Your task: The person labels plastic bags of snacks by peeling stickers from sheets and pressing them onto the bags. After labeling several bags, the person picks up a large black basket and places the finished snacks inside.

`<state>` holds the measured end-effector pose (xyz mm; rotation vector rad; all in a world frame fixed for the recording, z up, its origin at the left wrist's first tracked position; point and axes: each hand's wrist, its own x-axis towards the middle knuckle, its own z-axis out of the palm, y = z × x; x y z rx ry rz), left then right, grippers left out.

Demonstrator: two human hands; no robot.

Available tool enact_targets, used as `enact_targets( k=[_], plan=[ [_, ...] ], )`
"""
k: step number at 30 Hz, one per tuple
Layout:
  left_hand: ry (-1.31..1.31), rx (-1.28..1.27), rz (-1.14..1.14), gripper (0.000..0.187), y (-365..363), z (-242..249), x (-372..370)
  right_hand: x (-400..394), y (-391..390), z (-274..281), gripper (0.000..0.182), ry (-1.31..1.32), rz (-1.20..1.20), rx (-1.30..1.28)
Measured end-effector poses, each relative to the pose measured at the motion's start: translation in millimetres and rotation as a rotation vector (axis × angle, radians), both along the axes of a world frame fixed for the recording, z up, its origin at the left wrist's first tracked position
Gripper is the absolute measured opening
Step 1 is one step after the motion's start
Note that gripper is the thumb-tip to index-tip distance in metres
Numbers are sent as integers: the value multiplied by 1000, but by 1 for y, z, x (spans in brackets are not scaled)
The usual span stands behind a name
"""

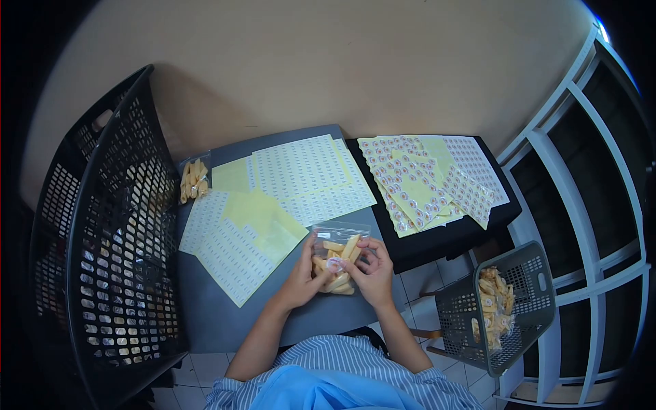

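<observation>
A clear zip bag of pale yellow snack sticks [350,247] is held between my hands over the grey table [328,321]. My left hand [301,279] is closed on the bag's left side, its thumb across the front. My right hand [374,275] grips the right side, with its thumb near a round sticker [335,264] on the bag's front. A small white label [323,235] sits near the bag's top left corner. Beyond the bag lie sheets of small rectangular labels [301,167], some overlapping yellow backing paper [273,215].
Round-sticker sheets [417,178] cover a black-clothed table [403,253] at right. Another snack bag [194,180] lies at the grey table's back left. A tall dark basket [85,198] stands left; a smaller basket [454,307] holding snack bags [495,301] is at lower right, beside a white-framed rack [581,205].
</observation>
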<state>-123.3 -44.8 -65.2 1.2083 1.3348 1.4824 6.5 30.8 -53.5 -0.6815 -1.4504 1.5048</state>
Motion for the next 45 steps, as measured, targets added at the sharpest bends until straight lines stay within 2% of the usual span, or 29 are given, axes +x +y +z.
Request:
enact_targets(
  k=[1,2,5,6,7,9,11,13,15,16,18,19,21,23,25,27,29,31,33,36,39,43,45],
  plan=[
    [101,-17,-38,73,-1,5,3,7,2,-2,38,6,-33,1],
    [46,-58,-79,89,-1,6,5,15,4,-3,39,9,-65,2],
    [192,-25,-99,90,1,13,12,51,15,0,41,60,-273,38],
    [213,-3,-78,90,1,11,13,75,31,-9,42,75,-400,116],
    [212,-6,-74,90,1,12,12,104,45,-12,44,58,-642,132],
    [241,-18,-1,86,-2,16,7,179,76,-21,44,194,-890,79],
    [227,-21,49,83,-3,18,2,256,95,-35,41,107,-1169,53],
    [213,-23,101,81,-4,19,-4,342,107,-74,43,-132,-1445,134],
    [149,-21,190,77,-6,19,-8,391,104,-93,56,-376,-1850,-29],
    [158,-16,213,75,-6,20,-11,403,97,-95,56,-377,-1849,-26],
    [160,-10,245,75,-8,23,-15,424,85,-99,80,-372,-1922,-408],
    [163,-6,275,74,-8,24,-17,432,86,-106,80,-372,-1920,-408],
    [167,-1,300,73,-9,25,-20,446,95,-128,93,-416,-2118,-913],
    [168,-4,344,72,-11,24,-24,408,98,-122,89,-480,-2101,-858],
    [173,-4,361,71,-12,25,-26,392,110,-141,74,-1117,-1998,79],
    [181,-5,379,70,-16,30,-29,322,126,-116,54,-816,-1746,447],
    [255,-5,429,67,-25,35,-32,252,137,-76,38,-750,-1454,426],
    [338,-5,499,64,-41,38,-38,198,154,-64,25,-540,-1241,460],
    [426,-10,588,61,-64,38,-45,135,154,-37,18,-441,-1005,556],
    [475,-74,798,48,-104,40,-50,48,138,11,14,-430,-673,739],
    [506,-149,922,45,-149,36,-49,-29,120,56,14,-255,-344,937],
    [494,-238,1077,40,-194,19,-43,-130,96,69,16,-214,86,870],
    [434,-218,1163,36,-200,7,-39,-187,78,52,25,-308,311,573]
  ],
)
